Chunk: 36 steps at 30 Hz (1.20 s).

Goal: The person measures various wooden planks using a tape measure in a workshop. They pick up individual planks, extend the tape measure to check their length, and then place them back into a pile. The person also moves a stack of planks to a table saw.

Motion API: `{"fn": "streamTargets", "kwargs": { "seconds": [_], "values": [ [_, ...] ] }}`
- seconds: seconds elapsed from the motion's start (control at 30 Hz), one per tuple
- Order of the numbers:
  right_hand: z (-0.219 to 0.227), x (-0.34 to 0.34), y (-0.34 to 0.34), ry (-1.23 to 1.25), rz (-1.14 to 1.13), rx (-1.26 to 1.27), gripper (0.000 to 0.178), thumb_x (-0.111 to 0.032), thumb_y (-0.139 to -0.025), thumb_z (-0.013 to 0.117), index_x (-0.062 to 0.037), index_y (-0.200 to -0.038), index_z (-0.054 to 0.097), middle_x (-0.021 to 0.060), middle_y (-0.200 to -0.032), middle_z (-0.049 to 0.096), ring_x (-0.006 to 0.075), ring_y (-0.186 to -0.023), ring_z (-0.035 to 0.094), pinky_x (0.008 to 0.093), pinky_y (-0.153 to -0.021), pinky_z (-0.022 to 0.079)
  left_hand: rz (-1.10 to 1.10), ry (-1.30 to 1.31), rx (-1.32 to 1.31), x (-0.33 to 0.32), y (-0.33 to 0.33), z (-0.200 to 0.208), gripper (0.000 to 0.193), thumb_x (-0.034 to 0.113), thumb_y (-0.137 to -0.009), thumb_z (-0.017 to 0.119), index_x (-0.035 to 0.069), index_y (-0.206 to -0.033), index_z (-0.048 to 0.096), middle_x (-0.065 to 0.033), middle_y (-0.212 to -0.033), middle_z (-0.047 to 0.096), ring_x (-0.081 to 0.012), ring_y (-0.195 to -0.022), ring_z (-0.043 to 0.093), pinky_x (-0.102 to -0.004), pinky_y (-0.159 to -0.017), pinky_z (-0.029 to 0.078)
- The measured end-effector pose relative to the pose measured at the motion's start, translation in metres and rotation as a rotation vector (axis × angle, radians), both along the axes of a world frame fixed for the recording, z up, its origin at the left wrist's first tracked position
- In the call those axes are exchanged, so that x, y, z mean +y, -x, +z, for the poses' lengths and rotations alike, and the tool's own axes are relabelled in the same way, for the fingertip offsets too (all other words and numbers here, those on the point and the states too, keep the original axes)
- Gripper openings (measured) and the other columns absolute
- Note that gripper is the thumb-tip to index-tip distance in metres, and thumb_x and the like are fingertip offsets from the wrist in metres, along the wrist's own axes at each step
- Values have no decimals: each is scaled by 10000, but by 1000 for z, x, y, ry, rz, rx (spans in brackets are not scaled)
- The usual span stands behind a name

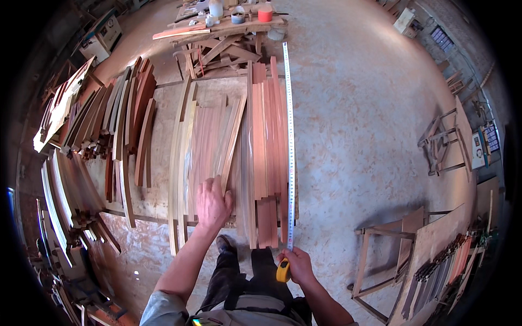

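My right hand (296,264) is closed around a yellow tape measure (283,270) near my waist. Its white blade (290,141) is drawn out long and runs away from me, along the right side of a stack of reddish wooden strips (265,136). To the left, my left hand (213,205) has its fingers curled at the near end of a slanting wooden strip (234,136), which lies over paler strips (206,127). The fingertips are partly hidden against the wood.
More strips are piled at the left of the board-topped table (160,201). A workbench (228,26) with pots and a red container (265,14) stands beyond. Wooden frames (375,261) and a rack of strips (435,277) are at the right.
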State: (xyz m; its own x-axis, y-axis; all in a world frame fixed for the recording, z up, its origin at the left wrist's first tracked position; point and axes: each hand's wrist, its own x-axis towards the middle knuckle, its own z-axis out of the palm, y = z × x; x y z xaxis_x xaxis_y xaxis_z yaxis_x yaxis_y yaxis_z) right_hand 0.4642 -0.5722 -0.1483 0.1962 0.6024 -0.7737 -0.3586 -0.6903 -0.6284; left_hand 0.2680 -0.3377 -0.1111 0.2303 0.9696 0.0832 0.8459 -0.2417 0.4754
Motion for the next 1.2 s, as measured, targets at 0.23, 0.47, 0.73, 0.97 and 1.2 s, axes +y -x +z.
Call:
{"fn": "streamTargets", "kwargs": {
  "seconds": [0.23, 0.47, 0.73, 0.97, 1.2],
  "values": [
    [-3, -1, -3, -7, 19, -4, 245, -228, -938, 550, -2, -929, 645, 75, -845, 690, 141, -744, 614, 293, -704, 484, -88, 452, -75, -60, -26, -23, 543, 343, -853, 601, 1, -1259, 489, -248, -1010, 620, -425, -876, 643, -493, -766, 529],
    [-2, 1, -11, -78, 102, -73, 185, -152, -966, 512, 2, -929, 608, 88, -813, 663, 143, -707, 609, 281, -665, 482, 0, 572, 15, -79, -32, -31, 473, 300, -847, 595, -37, -1167, 504, -244, -929, 628, -425, -967, 623, -484, -779, 517],
    [-11, 1, -13, -104, 157, -139, 312, -263, -930, 531, 0, -871, 689, 89, -841, 698, 167, -775, 629, 311, -730, 475, 103, 1021, -791, -67, -6, -23, 182, 101, -848, 566, 43, -1016, 604, 20, -775, 545, -72, -663, 470, -242, -608, 389],
    [-9, 4, -14, -122, 195, -175, 336, -280, -929, 524, 0, -860, 697, 98, -842, 699, 180, -779, 634, 320, -726, 476, 287, 1120, -1128, -79, -2, -58, 114, 113, -881, 563, 83, -977, 616, 13, -797, 584, -86, -665, 511, -258, -582, 410],
    [0, 8, -15, -111, 208, -118, 240, -174, -965, 510, 10, -874, 635, 64, -797, 651, 123, -742, 592, 277, -703, 462, 457, 1196, -1339, -77, -14, -26, 136, 173, -953, 556, 72, -1034, 600, -14, -862, 636, -133, -765, 620, -315, -666, 532]
  ]
}}
